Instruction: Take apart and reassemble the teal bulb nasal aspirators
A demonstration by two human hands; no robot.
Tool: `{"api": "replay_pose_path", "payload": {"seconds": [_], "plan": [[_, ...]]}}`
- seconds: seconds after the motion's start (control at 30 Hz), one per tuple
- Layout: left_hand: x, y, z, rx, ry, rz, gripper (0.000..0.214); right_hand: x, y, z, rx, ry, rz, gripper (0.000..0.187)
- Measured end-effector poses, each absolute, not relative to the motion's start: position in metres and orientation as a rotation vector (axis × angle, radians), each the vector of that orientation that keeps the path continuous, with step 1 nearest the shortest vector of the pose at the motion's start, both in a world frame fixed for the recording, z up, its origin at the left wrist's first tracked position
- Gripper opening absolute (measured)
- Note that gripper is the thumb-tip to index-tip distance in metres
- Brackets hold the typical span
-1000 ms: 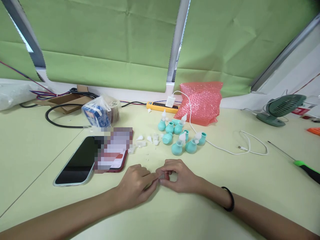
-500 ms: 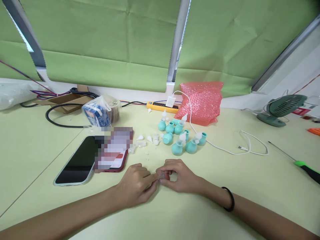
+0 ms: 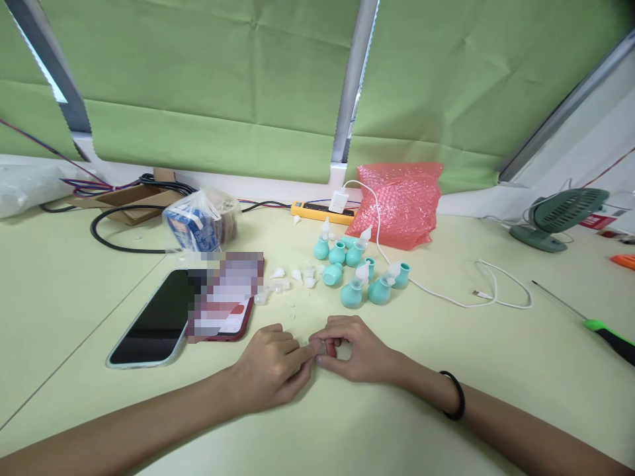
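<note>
My left hand [image 3: 270,367] and my right hand [image 3: 350,347] rest on the pale table, fingertips meeting. Between them both pinch a small clear piece [image 3: 322,348], too small to name. Beyond the hands lie several loose white tips [image 3: 295,276] and a cluster of teal rubber bulbs [image 3: 360,271], some capped with white tips. A black band circles my right wrist.
Two phones [image 3: 186,314] lie left of the hands. A pink bubble-wrap bag [image 3: 399,201], a yellow power strip [image 3: 322,211], a white cable [image 3: 476,291], a wrapped blue packet [image 3: 201,225], a small fan [image 3: 558,215] and a green-handled screwdriver [image 3: 602,330] stand around.
</note>
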State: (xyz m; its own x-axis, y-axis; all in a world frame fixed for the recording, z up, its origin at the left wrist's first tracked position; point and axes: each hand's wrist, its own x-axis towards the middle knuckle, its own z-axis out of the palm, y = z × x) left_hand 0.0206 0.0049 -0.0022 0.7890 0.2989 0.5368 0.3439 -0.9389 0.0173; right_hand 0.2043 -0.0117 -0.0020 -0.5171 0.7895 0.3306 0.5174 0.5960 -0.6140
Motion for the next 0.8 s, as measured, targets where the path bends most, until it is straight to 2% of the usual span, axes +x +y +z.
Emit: {"api": "replay_pose_path", "payload": {"seconds": [0.27, 0.37, 0.5, 0.63, 0.73, 0.8], "plan": [[0.0203, 0.0051, -0.0023, -2.914, -0.536, -0.916, 0.019, 0.2041, -0.0118, -0.0025, -1.049, -2.243, 0.592, 0.009], [0.0179, 0.0045, -0.0023, -2.948, -0.644, -1.15, 0.025, 0.204, -0.0121, -0.0026, -1.066, -2.252, 0.571, 0.001], [0.0143, 0.0043, 0.0016, -3.011, -0.618, -1.466, 0.03, 0.2037, -0.0127, -0.002, -1.074, -2.267, 0.573, 0.005], [0.0129, 0.0052, 0.006, -3.181, -0.461, -1.375, 0.041, 0.2035, -0.0129, -0.0011, -1.078, -2.264, 0.578, 0.004], [0.0123, 0.0055, 0.0054, -3.26, -0.445, -1.257, 0.039, 0.2035, -0.0129, -0.0012, -1.071, -2.246, 0.58, 0.003], [0.0117, 0.0055, 0.0037, -3.26, -0.437, -1.231, 0.036, 0.2034, -0.0126, -0.0016, -1.057, -2.244, 0.586, 0.01]]}}
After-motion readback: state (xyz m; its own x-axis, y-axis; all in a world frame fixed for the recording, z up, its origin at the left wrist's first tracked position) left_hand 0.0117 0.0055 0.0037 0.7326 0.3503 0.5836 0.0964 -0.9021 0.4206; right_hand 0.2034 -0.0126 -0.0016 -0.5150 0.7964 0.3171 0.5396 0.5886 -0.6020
